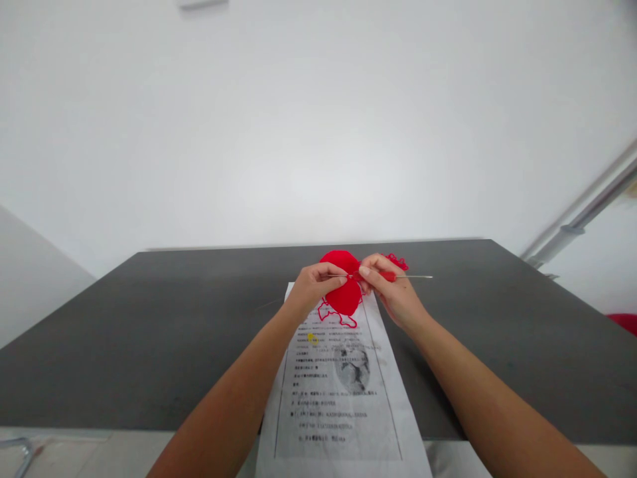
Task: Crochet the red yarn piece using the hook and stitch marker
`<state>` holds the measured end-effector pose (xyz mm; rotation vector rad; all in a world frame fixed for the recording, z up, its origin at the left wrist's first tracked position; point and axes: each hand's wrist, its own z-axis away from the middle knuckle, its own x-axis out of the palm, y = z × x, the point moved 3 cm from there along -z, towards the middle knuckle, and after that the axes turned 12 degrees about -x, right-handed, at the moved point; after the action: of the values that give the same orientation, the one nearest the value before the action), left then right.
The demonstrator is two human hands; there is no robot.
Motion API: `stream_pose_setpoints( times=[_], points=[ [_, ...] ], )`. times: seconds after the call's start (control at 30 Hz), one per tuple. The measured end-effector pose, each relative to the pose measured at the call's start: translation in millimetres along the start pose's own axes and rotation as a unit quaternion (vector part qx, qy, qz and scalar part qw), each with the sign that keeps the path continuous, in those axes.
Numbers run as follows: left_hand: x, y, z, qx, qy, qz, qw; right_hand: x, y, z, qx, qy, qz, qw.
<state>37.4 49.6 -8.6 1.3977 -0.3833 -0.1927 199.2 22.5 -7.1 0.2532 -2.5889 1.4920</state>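
Note:
My right hand is closed around a crochet hook with a red grip and thin metal ends, one of them sticking out to the right. Opposite it, my left hand pinches a bit of red yarn at the hook's other end, thumb against fingers. The tiny stitches there are too small to make out. Just behind and below my fingertips is a ball of red yarn, partly covered by both hands. A loose strand curls from it over the printed sheet.
The sheet lies on a dark grey table and hangs over its front edge. A small yellow piece shows on the paper. More tangled red yarn lies behind my right hand. A white wall rises at the back; a grey pipe runs along the right.

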Motion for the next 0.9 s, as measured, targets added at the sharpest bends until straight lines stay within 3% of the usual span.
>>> stream_pose_setpoints(
  times=[0.23, 0.63, 0.9],
  points=[
    [-2.1, 1.1, -1.0, 0.019, 0.009, 0.006, 1.0, 0.2, 1.9, 0.3, 0.053, -0.027, -0.035, 0.998],
    [-0.2, 1.8, 0.0, 0.036, 0.021, 0.022, 0.999, -5.2, 2.8, -0.7, 0.066, -0.001, -0.054, 0.996],
    [10.8, -5.0, 2.7, 0.048, 0.026, 0.042, 0.998, 8.9, 9.9, 4.9, 0.048, -0.022, -0.014, 0.999]
  ],
)
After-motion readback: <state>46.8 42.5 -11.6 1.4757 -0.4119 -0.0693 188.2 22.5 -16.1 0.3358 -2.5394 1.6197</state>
